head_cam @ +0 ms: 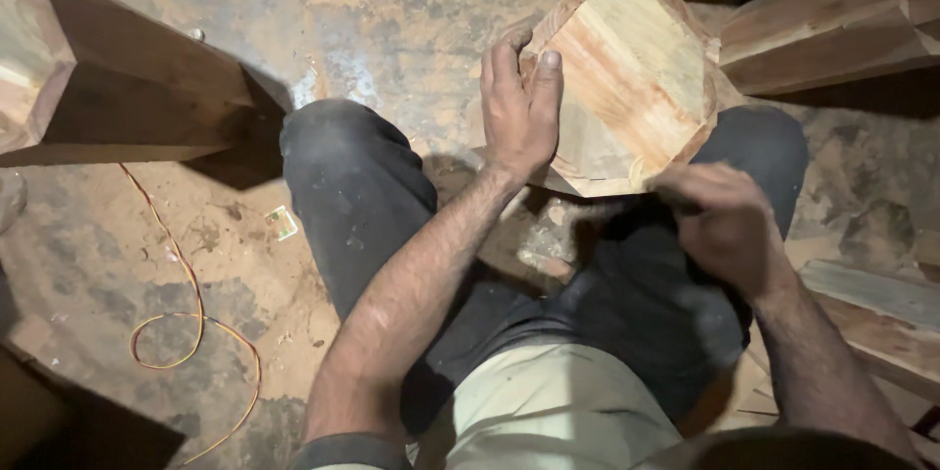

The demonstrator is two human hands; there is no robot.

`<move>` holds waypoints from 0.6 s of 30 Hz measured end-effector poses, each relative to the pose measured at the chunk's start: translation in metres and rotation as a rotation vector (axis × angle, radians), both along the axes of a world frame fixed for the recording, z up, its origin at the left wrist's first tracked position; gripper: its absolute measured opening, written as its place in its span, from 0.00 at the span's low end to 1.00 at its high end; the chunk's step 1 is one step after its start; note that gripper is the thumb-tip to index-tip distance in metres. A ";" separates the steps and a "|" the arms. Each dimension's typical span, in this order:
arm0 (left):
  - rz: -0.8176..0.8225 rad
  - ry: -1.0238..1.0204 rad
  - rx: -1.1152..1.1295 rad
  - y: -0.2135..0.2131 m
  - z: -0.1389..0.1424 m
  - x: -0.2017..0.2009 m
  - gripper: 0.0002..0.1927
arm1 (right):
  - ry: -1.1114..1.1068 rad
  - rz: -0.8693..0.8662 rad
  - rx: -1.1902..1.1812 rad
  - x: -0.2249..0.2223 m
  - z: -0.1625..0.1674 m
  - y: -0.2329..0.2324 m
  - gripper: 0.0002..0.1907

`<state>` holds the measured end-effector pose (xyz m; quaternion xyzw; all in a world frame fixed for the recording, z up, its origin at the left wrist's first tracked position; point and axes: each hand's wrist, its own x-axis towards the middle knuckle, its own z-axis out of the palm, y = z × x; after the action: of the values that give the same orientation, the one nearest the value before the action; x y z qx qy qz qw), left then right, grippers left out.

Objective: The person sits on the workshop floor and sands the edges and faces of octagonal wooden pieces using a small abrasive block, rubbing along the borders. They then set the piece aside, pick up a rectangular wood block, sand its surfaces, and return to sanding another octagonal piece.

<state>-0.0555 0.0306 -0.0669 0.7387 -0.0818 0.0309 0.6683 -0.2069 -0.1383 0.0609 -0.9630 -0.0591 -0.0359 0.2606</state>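
Observation:
An eight-sided wooden post [636,78] stands upright between my knees, its pale cut end facing up. My left hand [519,108] grips the post's left edge, thumb laid over the top face. My right hand [720,220] is at the post's lower right edge, blurred by motion, fingers curled around something dark and thin that I cannot make out. I am crouched in dark trousers [362,196] over a dusty floor.
Another faceted wooden beam [88,88] lies at the upper left, and more beams [832,20] lie at the upper right. Planks [881,313] rest at the right. An orange and yellow wire [186,323] loops across the sawdust-covered concrete floor at the lower left.

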 end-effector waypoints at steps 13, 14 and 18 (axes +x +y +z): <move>-0.004 0.005 0.023 -0.005 0.005 -0.003 0.25 | 0.021 -0.080 -0.212 -0.017 -0.001 0.013 0.26; 0.008 0.021 0.027 -0.005 0.005 -0.004 0.26 | 0.006 -0.099 -0.222 -0.017 -0.002 0.012 0.26; -0.020 0.016 0.015 -0.004 0.008 -0.007 0.24 | -0.026 -0.002 -0.251 -0.019 -0.009 0.012 0.26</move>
<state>-0.0623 0.0268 -0.0591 0.7431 -0.0841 0.0173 0.6636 -0.2262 -0.1267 0.0524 -0.9875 -0.0655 -0.0411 0.1370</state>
